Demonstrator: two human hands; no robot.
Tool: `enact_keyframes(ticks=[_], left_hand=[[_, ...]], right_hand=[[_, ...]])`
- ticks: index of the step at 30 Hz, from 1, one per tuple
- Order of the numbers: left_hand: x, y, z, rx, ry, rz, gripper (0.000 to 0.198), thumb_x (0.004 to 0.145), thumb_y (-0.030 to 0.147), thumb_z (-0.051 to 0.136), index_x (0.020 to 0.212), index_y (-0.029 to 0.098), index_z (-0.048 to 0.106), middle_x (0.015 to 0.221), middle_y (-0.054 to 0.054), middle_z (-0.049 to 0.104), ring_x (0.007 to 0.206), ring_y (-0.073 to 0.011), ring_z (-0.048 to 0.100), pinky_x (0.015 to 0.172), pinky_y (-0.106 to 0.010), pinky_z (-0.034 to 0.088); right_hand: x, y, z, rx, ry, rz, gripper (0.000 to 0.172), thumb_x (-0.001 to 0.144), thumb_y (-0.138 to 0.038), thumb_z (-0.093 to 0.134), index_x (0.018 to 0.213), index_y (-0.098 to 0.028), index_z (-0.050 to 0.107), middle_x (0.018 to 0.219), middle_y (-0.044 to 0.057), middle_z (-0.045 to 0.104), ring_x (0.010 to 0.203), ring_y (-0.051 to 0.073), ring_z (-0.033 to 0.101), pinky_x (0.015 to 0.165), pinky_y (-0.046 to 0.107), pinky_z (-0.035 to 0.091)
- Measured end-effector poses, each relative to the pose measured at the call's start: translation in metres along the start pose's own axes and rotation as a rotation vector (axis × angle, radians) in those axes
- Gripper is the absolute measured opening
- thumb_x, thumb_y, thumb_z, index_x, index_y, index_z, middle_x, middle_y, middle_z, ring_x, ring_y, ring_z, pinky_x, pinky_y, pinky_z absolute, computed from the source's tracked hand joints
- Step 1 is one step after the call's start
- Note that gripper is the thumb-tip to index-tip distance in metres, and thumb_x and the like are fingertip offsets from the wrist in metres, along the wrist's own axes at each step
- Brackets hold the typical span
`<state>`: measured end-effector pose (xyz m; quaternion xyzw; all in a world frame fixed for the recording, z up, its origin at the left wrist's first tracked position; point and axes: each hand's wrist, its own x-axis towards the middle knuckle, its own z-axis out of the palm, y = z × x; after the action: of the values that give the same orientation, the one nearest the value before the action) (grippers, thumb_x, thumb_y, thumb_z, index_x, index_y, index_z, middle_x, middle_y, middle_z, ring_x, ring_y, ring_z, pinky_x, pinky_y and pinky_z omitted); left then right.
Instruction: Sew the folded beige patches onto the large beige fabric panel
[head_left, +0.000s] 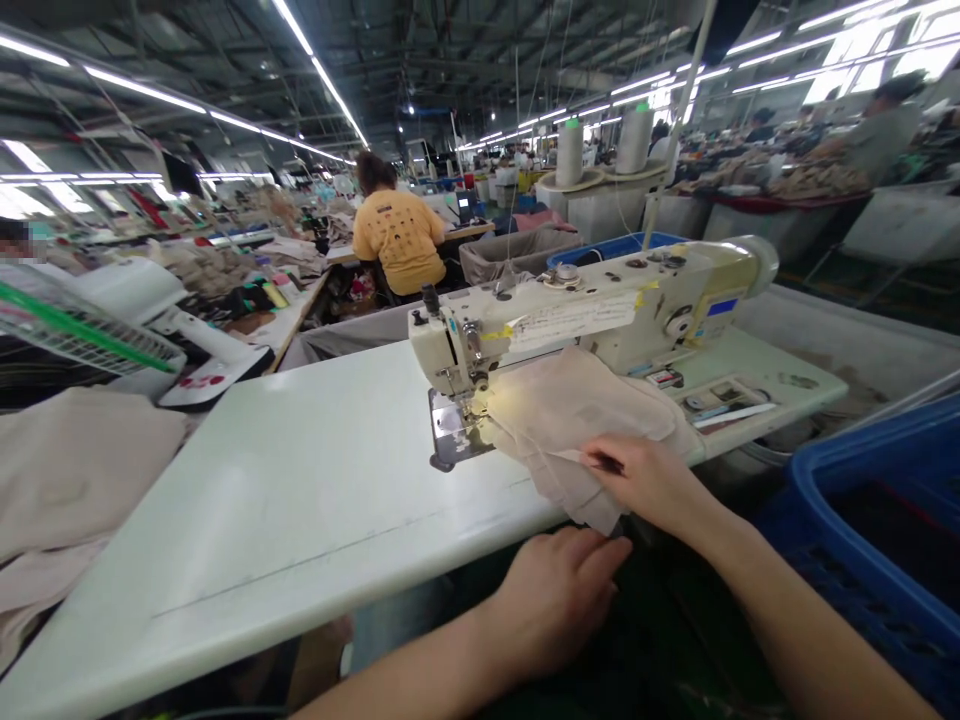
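A sheer beige fabric piece [592,400] lies bunched on the sewing machine table, its left part under the lit needle area of the white sewing machine [570,310]. My right hand [649,480] is closed on the fabric's near side, fingertips pinching it; a dark patch shows inside the grip, and I cannot tell if it is a tool or shadow. Below the table's front edge, my left hand [562,590] has its fingers curled together at the fabric's hanging lower corner. The presser foot [476,405] is partly hidden by glare.
On the table's right sits a small tray [724,395] with tools. A blue basket [840,490] stands at right. Beige cloth pieces [82,470] and a white fan [142,310] are at left. Ahead, a person in a yellow shirt [401,240] sits facing away. Thread cones [634,140] stand behind the machine.
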<state>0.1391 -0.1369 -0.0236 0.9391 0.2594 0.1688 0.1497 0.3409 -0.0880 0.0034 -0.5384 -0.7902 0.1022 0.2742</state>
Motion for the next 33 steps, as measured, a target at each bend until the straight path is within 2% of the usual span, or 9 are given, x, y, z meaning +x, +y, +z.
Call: enact_keyframes(ticks=[2, 4, 6, 11, 16, 18, 21, 27, 33], left_hand=[[-0.002, -0.019, -0.017, -0.002, 0.262, -0.138, 0.036, 0.096, 0.018, 0.048, 0.132, 0.022, 0.053, 0.118, -0.011, 0.066, 0.106, -0.0229, 0.064, 0.091, -0.037, 0.057], [0.009, -0.043, -0.030, -0.013, 0.425, -0.209, 0.047, 0.094, 0.017, 0.052, 0.141, 0.019, 0.047, 0.135, -0.014, 0.058, 0.127, -0.0244, 0.055, 0.107, -0.042, 0.049], [0.031, -0.066, -0.040, -0.084, 0.381, -0.148, 0.059, 0.089, 0.014, 0.059, 0.146, 0.017, 0.042, 0.147, -0.015, 0.050, 0.137, -0.0249, 0.046, 0.114, -0.043, 0.043], [0.063, -0.091, -0.055, -0.255, 0.109, 0.021, 0.027, 0.091, 0.012, 0.055, 0.112, 0.020, 0.070, 0.119, -0.008, 0.071, 0.116, -0.0218, 0.064, 0.104, -0.039, 0.051], [-0.002, -0.081, -0.073, -0.249, 0.173, 0.055, 0.034, 0.095, 0.011, 0.046, 0.122, 0.019, 0.065, 0.127, -0.011, 0.067, 0.122, -0.0207, 0.060, 0.106, -0.037, 0.050], [-0.042, -0.081, -0.079, -0.292, 0.157, 0.062, 0.032, 0.098, 0.014, 0.047, 0.124, 0.020, 0.064, 0.129, -0.012, 0.066, 0.126, -0.0210, 0.059, 0.106, -0.034, 0.050], [-0.096, -0.087, -0.088, -0.304, 0.109, -0.087, 0.032, 0.098, 0.016, 0.052, 0.126, 0.024, 0.063, 0.131, -0.010, 0.067, 0.129, -0.0223, 0.058, 0.110, -0.037, 0.048], [-0.153, -0.108, -0.107, -0.167, 0.113, -0.310, 0.030, 0.096, 0.015, 0.050, 0.118, 0.028, 0.066, 0.124, -0.003, 0.071, 0.127, -0.0216, 0.060, 0.124, -0.056, 0.015], [-0.159, -0.119, -0.118, -0.306, 0.222, -0.583, 0.031, 0.099, 0.029, 0.045, 0.117, 0.026, 0.070, 0.119, -0.005, 0.073, 0.111, -0.0205, 0.068, 0.103, -0.035, 0.052]], right_hand=[[0.002, -0.003, 0.001, -0.056, 0.070, -0.058, 0.015, 0.087, -0.018, 0.053, 0.085, -0.021, 0.067, 0.077, 0.000, 0.071, 0.069, 0.016, 0.065, 0.064, 0.025, 0.045], [0.005, -0.010, 0.002, -0.121, 0.147, -0.130, 0.015, 0.086, -0.018, 0.052, 0.083, -0.020, 0.066, 0.075, 0.001, 0.069, 0.066, 0.015, 0.062, 0.064, 0.026, 0.044], [0.009, -0.019, 0.003, -0.162, 0.182, -0.208, 0.016, 0.088, -0.017, 0.051, 0.083, -0.020, 0.066, 0.076, 0.002, 0.069, 0.067, 0.015, 0.062, 0.065, 0.026, 0.044], [0.009, -0.026, 0.002, -0.173, 0.213, -0.261, 0.015, 0.095, -0.029, 0.057, 0.096, -0.020, 0.069, 0.095, 0.007, 0.074, 0.089, 0.021, 0.068, 0.078, 0.030, 0.052], [-0.008, -0.017, 0.002, -0.163, 0.268, -0.249, 0.029, 0.088, -0.036, 0.068, 0.113, -0.021, 0.067, 0.118, 0.012, 0.070, 0.108, 0.027, 0.066, 0.092, 0.039, 0.055], [-0.014, -0.021, 0.008, -0.164, 0.158, -0.289, 0.032, 0.085, -0.023, 0.065, 0.116, -0.021, 0.066, 0.129, 0.013, 0.066, 0.112, 0.027, 0.065, 0.092, 0.040, 0.056], [-0.015, -0.036, 0.024, -0.134, -0.047, -0.361, 0.048, 0.074, -0.009, 0.059, 0.120, -0.019, 0.064, 0.141, 0.012, 0.060, 0.118, 0.028, 0.062, 0.091, 0.040, 0.057], [0.012, -0.058, 0.058, 0.049, -0.262, -0.469, 0.059, 0.066, -0.003, 0.055, 0.122, -0.018, 0.064, 0.143, 0.009, 0.059, 0.126, 0.026, 0.059, 0.101, 0.040, 0.053], [0.038, -0.067, 0.069, 0.277, -0.343, -0.400, 0.035, 0.070, -0.005, 0.058, 0.098, -0.022, 0.071, 0.133, 0.006, 0.067, 0.119, 0.023, 0.064, 0.099, 0.037, 0.052]])
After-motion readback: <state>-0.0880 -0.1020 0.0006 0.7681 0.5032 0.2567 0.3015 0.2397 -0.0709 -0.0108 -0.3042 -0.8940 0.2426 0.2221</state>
